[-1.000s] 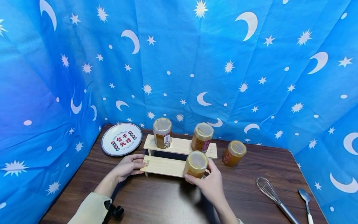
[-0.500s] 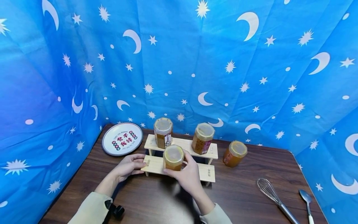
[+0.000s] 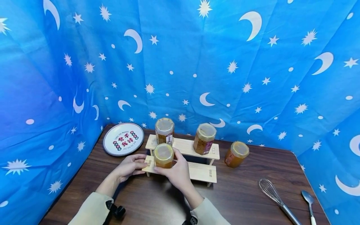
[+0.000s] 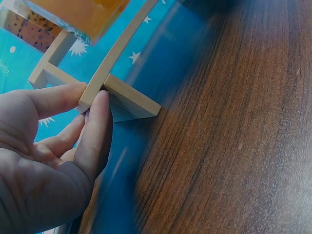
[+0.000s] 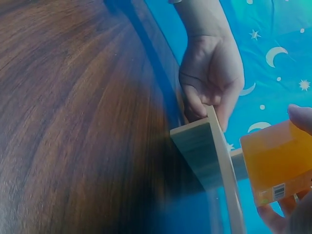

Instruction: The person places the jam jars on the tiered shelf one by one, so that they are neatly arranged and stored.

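Observation:
My right hand (image 3: 175, 173) grips an octagonal jar of amber jam (image 3: 164, 156) with a pale lid, fingers on its far side and thumb in front. The jar is close over the left end of the lower board of a two-step wooden rack (image 3: 201, 172); a barcode label shows near its base in the right wrist view. At the board's left end, my left hand (image 3: 129, 168) pinches the edge between thumb and fingers, seen closely in the left wrist view. Two similar jars stand on the upper step, one at the left (image 3: 164, 129), one at the right (image 3: 204, 139).
Another amber jar (image 3: 237, 154) stands on the brown wooden table (image 3: 242, 200) right of the rack. A white plate with printed characters (image 3: 113, 134) lies at the back left. A whisk (image 3: 274, 193) and a spoon (image 3: 309, 203) lie at the right. Blue star-patterned cloth hangs behind.
My right hand has carried the jar leftward along the lower board, from its right end to its left end. My left hand has kept its pinch on the board.

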`<state>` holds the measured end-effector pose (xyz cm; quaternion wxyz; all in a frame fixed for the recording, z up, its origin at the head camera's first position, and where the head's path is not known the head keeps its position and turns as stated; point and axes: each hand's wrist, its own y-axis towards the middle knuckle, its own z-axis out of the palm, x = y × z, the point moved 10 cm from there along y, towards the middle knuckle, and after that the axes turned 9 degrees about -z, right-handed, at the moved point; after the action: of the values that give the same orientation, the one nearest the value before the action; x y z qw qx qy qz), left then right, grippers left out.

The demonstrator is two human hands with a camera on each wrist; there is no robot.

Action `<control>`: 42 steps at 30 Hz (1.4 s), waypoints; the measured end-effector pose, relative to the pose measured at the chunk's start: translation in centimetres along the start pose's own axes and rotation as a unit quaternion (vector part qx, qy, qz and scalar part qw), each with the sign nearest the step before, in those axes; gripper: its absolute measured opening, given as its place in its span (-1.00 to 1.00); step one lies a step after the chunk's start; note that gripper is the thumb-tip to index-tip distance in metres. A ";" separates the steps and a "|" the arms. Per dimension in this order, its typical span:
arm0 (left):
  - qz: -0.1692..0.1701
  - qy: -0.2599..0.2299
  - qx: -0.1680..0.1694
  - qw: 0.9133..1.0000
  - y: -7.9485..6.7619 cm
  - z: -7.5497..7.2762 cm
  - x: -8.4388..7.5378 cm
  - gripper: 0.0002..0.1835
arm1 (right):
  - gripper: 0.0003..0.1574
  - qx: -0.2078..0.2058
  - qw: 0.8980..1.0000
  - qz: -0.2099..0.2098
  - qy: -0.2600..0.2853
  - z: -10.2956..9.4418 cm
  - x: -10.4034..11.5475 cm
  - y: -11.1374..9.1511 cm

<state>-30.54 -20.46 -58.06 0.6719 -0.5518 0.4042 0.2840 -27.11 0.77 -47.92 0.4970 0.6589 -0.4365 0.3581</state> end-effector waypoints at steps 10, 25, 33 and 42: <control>0.003 0.000 0.018 1.000 0.1 0.3 -0.1 -0.33 | 0.07 -0.001 1.000 0.003 -0.010 0.5 -0.3 0.0; -0.007 -0.006 0.014 1.000 0.1 0.2 -0.1 -0.36 | 0.06 -0.013 1.000 0.003 0.009 1.0 -1.1 -0.4; 0.002 -0.004 0.026 1.000 0.1 0.3 -0.2 -0.32 | 0.07 -0.006 1.000 0.004 0.000 1.3 -1.0 -0.4; -0.003 -0.007 0.022 1.000 0.0 0.2 0.0 -0.33 | 0.20 0.005 1.000 0.010 0.003 1.3 -1.1 -0.8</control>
<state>-30.48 -20.26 -58.02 0.6878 -0.5358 0.4042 0.2765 -26.70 -0.13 -49.46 0.4914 0.6561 -0.4399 0.3668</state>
